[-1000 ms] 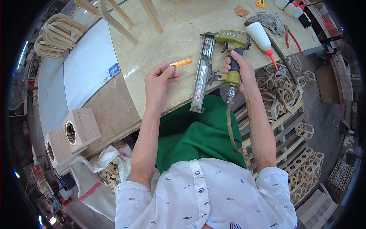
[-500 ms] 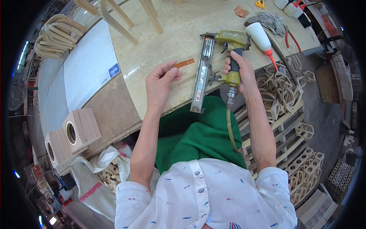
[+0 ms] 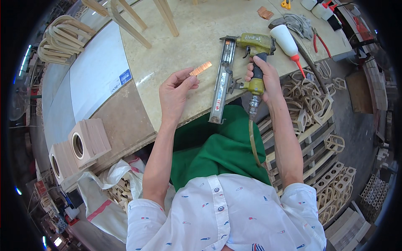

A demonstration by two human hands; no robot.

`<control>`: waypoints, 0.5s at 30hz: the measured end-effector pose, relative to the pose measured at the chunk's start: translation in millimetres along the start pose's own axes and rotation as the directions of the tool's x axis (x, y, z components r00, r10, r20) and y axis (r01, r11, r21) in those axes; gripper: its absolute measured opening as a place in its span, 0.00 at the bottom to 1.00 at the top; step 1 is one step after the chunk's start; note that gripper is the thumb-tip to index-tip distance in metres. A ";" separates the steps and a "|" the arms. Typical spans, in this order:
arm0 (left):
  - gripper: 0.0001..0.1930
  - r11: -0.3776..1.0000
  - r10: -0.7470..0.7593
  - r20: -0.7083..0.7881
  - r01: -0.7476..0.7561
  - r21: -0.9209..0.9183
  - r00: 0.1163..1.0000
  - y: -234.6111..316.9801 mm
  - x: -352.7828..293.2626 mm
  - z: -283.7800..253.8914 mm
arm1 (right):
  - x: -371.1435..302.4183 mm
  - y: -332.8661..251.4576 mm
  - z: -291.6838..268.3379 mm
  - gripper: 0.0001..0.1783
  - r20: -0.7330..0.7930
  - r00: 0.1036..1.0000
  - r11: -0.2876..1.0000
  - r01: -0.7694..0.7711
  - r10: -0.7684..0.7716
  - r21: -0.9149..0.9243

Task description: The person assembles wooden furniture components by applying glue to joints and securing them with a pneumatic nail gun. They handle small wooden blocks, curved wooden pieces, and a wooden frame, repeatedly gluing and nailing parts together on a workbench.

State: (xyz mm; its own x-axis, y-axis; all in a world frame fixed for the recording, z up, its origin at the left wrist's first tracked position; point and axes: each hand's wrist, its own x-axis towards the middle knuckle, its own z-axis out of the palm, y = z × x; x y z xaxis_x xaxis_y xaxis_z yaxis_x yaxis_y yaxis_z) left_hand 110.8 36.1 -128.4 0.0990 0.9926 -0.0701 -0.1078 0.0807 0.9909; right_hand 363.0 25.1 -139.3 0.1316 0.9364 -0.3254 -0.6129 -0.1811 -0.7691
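Note:
Between the thumb and fingers of my left hand (image 3: 178,90) is a short strip of copper-coloured staples (image 3: 201,68), held over the table just left of the tool. My right hand (image 3: 266,77) is wrapped round the black grip of a green pneumatic staple gun (image 3: 255,41). Its long metal magazine (image 3: 223,79) points toward me, and the near end reaches past the table edge over the green cloth on my lap. An air hose (image 3: 253,144) hangs from the fitting under the grip.
A white glue bottle (image 3: 284,41) with a red nozzle lies right of the gun, near red-handled pliers (image 3: 321,43) and a grey cloth (image 3: 298,25). More staple strips (image 3: 264,13) lie farther back. Bent wooden frames (image 3: 65,39) and square holed blocks (image 3: 90,142) stand at left; wooden pieces (image 3: 310,100) are piled at right.
The staple strip in my left hand has tilted, its free end slightly higher and nearer the hand, and it now catches more light. The staple gun and my right hand have stayed put.

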 end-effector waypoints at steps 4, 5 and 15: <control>0.12 1.000 -0.001 0.006 0.001 0.000 1.000 -1.2 1.8 -0.6 | 1.6 0.0 -0.6 0.14 0.001 1.000 1.000 -0.004 0.004 0.012; 0.12 1.000 -0.001 0.006 0.001 0.003 1.000 -1.2 1.5 -0.5 | 1.5 0.2 -0.6 0.14 0.000 1.000 1.000 -0.003 0.003 0.010; 0.07 0.997 0.073 0.002 -0.073 0.022 0.997 -11.0 0.6 -2.4 | -2.4 -0.9 4.4 0.17 -0.019 1.000 1.000 0.005 -0.005 -0.013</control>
State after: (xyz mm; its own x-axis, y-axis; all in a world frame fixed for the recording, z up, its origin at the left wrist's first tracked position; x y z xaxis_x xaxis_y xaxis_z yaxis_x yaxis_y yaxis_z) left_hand 109.7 36.1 -139.7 0.0928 0.9957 0.0028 -0.0932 0.0059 0.9956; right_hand 359.8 24.3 -135.4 0.1501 0.9313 -0.3318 -0.6021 -0.1801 -0.7779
